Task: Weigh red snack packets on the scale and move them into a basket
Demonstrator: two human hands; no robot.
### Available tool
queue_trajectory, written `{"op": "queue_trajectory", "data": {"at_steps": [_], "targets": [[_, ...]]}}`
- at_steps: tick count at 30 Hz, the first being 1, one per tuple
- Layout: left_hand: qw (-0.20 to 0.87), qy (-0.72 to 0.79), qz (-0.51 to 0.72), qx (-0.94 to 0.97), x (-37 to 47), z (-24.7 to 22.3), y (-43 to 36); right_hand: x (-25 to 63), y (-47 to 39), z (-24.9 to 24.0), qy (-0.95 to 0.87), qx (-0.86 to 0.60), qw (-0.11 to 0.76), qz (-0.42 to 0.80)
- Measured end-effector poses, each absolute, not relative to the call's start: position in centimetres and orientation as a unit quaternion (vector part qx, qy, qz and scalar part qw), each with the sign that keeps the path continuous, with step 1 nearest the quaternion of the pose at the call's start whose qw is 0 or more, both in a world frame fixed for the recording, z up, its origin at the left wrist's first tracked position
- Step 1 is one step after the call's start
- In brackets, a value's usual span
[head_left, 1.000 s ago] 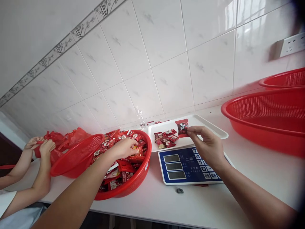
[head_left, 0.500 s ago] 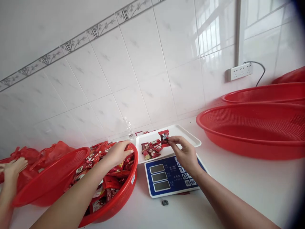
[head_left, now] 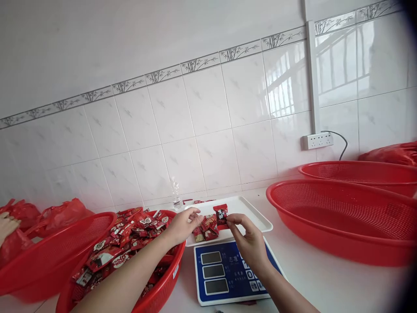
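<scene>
Red packet (head_left: 222,214) in a narrow pinch between right hand (head_left: 250,241) thumb and fingertips, over the white tray (head_left: 256,217) of the blue-faced scale (head_left: 234,254). Left hand (head_left: 182,226) with fingers loosely curled, at tray's left edge beside the small cluster (head_left: 210,228) of packets; can't tell if gripping one. Would judge it early: just that cluster on the tray, one more in the pinch, plenty left in the heaped basket (head_left: 171,278) nearer left. No readable figures on the displays (head_left: 216,270). Further left, another red basket (head_left: 78,232), contents not visible, then red bags (head_left: 67,215) and a co-worker's hand (head_left: 6,226). On the right, a wide perforated basket (head_left: 312,248), floor in view, with another basket (head_left: 352,167) behind.
</scene>
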State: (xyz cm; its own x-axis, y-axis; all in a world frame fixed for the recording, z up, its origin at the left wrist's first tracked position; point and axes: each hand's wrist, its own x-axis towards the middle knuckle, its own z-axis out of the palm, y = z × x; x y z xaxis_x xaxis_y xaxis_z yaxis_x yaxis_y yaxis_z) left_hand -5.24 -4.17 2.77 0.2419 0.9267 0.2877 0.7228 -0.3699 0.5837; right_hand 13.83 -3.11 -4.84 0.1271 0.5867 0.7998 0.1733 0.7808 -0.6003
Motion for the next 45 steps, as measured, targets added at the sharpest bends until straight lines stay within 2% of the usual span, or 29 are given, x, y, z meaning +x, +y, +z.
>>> {"op": "queue_trajectory", "data": {"at_steps": [5, 8, 11, 14, 18, 23, 27, 33, 39, 45], "targets": [[0.292, 0.468, 0.253, 0.795, -4.0, 2.3, -7.5, 12.5, -5.1, -4.8, -0.74, -0.201, 0.637, 0.084], [0.332, 0.448, 0.292, 0.777, -3.8, 1.8, -7.9, 12.0, -5.5, -5.1, -0.771, -0.179, 0.609, 0.05], [0.343, 0.459, 0.365, 0.733, -5.1, 2.2, -7.9, 12.3, -4.8, -5.4, -0.78, -0.215, 0.587, 0.031], [0.327, 0.513, 0.441, 0.66, -7.9, 2.9, -8.0, 13.1, -3.4, -5.3, -0.77, -0.331, 0.545, 0.03], [0.344, 0.535, 0.526, 0.565, -11.5, 3.1, -8.0, 13.0, -1.5, -4.1, -0.782, -0.469, 0.403, 0.077], [0.347, 0.503, 0.569, 0.55, -13.3, 3.3, -8.0, 10.0, -0.3, -1.7, -0.836, -0.501, 0.168, 0.146], [0.369, 0.484, 0.579, 0.542, -13.4, 3.6, -8.4, 7.5, 0.7, -0.8, -0.864, -0.482, 0.097, 0.108], [0.372, 0.474, 0.565, 0.564, -13.2, 3.7, -8.9, 6.5, 1.5, -1.4, -0.897, -0.417, 0.126, 0.072], [0.371, 0.484, 0.546, 0.575, -13.2, 3.5, -8.8, 6.6, 2.2, -2.0, -0.862, -0.464, 0.2, 0.028], [0.362, 0.49, 0.539, 0.581, -13.3, 3.4, -8.7, 7.6, 3.9, -2.3, -0.809, -0.513, 0.282, 0.054]]}}
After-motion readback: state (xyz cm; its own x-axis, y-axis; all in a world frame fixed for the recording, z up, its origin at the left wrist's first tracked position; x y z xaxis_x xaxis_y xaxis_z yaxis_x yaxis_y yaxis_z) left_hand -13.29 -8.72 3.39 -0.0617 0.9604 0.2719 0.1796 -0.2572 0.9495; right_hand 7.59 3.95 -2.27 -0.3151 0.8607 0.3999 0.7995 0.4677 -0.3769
